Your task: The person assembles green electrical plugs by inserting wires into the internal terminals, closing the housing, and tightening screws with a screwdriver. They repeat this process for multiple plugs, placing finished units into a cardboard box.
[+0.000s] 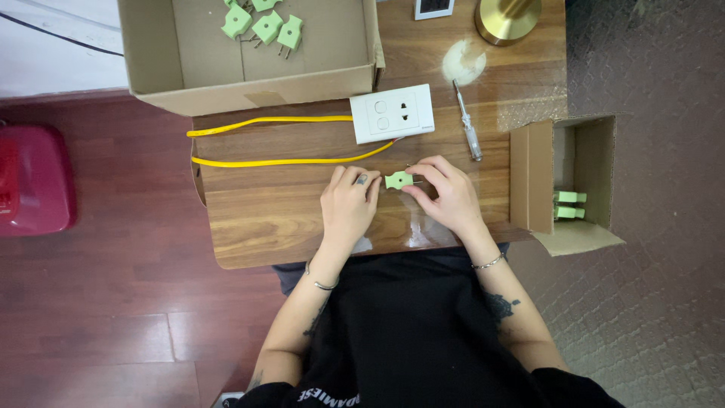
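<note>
A small light-green plug (398, 180) is held between both hands just above the wooden table (264, 219). My left hand (349, 205) pinches its left end and my right hand (447, 193) grips its right end, where the metal prongs are. Just beyond the hands lies a white socket-and-switch panel (392, 112) with a yellow cable (264, 140) looping off to the left. A screwdriver (467, 121) with a clear handle lies to the right of the panel.
A large open cardboard box (151, 60) at the table's far left holds several green plugs (266, 26). A smaller cardboard box (532, 177) at the right edge holds more green plugs (569, 205). A brass lamp base (507, 19) stands at the far right, a red object (30, 181) on the floor.
</note>
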